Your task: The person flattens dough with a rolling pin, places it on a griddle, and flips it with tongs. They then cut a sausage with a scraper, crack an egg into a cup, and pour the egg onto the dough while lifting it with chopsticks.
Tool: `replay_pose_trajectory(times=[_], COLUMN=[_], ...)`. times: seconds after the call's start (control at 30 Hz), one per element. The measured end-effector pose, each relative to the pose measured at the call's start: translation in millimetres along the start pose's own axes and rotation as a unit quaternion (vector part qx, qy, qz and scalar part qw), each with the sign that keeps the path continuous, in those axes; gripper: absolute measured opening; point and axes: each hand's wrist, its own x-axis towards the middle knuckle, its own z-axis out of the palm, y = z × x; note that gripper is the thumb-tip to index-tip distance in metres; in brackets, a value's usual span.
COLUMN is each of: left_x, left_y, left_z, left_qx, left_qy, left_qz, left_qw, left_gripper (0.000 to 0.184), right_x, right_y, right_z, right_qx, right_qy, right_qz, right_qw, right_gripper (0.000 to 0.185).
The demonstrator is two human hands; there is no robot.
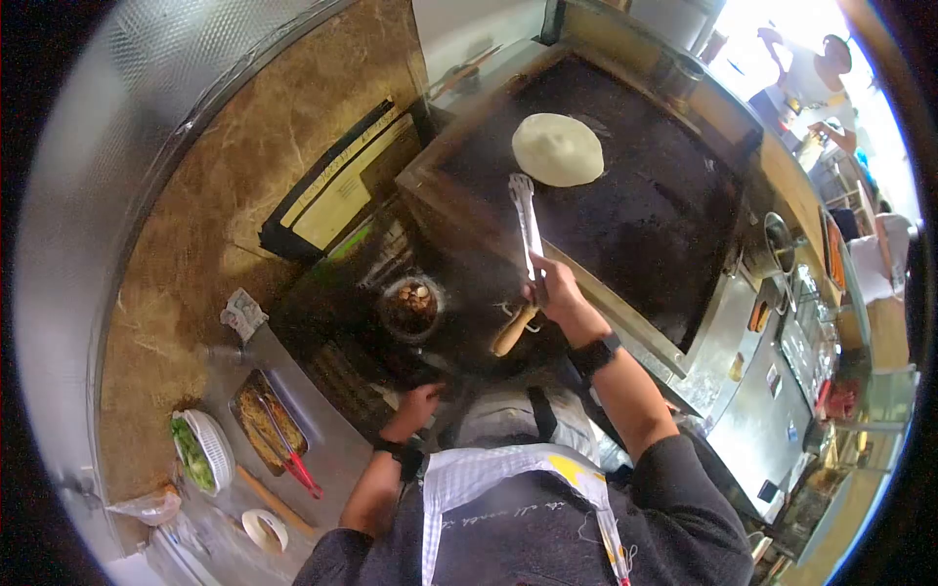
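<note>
My right hand [559, 289] is closed around a pair of metal tongs [529, 227]. The tips of the tongs point away from me and end just short of a round, pale flatbread [558, 149] lying on the dark griddle [650, 225]. A wooden handle [513, 330] shows just below my right hand; the rest of that tool is hard to make out. My left hand [414, 410] hangs low near my waist, beside the counter, with its fingers loosely stretched and nothing visible in them.
A round pot [410, 308] with brown pieces inside stands left of the griddle. Red-handled tongs [298, 467] rest in a metal tray [246, 422] of shredded food. Nearby are a white basket [217, 451] of greens and a white bowl [264, 530]. People [821, 83] stand at upper right.
</note>
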Motion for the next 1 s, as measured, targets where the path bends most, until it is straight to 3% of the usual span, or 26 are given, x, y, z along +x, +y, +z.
replay_pose_trajectory(times=[0.03,0.1,0.17,0.3,0.37,0.43,0.5,0.57,0.63,0.7,0.73,0.83,0.9,0.97,1.0], left_x=[-3,-9,-9,-2,1,2,-1,2,5,8,20,35,43,54,55], left_y=[2,14,16,-17,-34,-27,-17,-2,13,27,19,40,53,43,49], left_z=[-2,-10,-11,2,10,9,6,0,-4,-3,0,0,-2,4,6], left_qx=[-0.012,-0.018,-0.081,-0.035,-0.017,-0.046,-0.044,-0.049,-0.053,-0.071,-0.024,0.014,0.029,0.036,0.034], left_qy=[-0.013,-0.019,-0.024,0.0,0.024,0.007,-0.004,-0.031,-0.058,-0.076,-0.074,-0.069,-0.071,-0.045,-0.042], left_qz=[-0.033,-0.055,-0.065,-0.006,0.015,-0.004,-0.014,-0.046,-0.079,-0.086,-0.052,-0.063,-0.057,0.011,0.002], left_qw=[0.999,0.998,0.994,0.999,0.999,0.999,0.999,0.997,0.994,0.991,0.996,0.996,0.995,0.998,0.999], left_gripper=[0.035,0.034,0.033,0.036,0.035,0.033,0.034,0.035,0.036,0.037,0.035,0.037,0.037,0.037,0.035], right_x=[16,51,81,127,130,110,69,-7,-20,-40,-55,-95,-107,-94,-78], right_y=[0,-4,-6,-4,-2,-7,-10,-39,-41,-44,-41,-33,-30,-28,-30], right_z=[11,38,54,61,63,39,14,9,-39,-71,-80,-92,-94,-110,-122], right_qx=[-0.026,0.065,0.225,0.182,0.17,0.214,-0.02,-0.039,-0.172,-0.215,-0.214,-0.14,-0.06,-0.093,-0.093], right_qy=[0.014,0.065,-0.006,-0.017,0.049,0.043,0.033,0.044,-0.004,0.017,0.02,0.065,0.156,0.15,0.138], right_qz=[-0.005,-0.009,-0.057,-0.095,-0.089,-0.056,-0.056,-0.032,-0.066,-0.041,-0.039,-0.019,-0.005,-0.046,-0.063], right_qw=[1.0,0.996,0.973,0.979,0.98,0.974,0.998,0.998,0.983,0.976,0.976,0.988,0.986,0.983,0.984], right_gripper=[0.02,0.02,0.018,0.017,0.018,0.02,0.019,0.02,0.022,0.025,0.025,0.027,0.027,0.029,0.029])
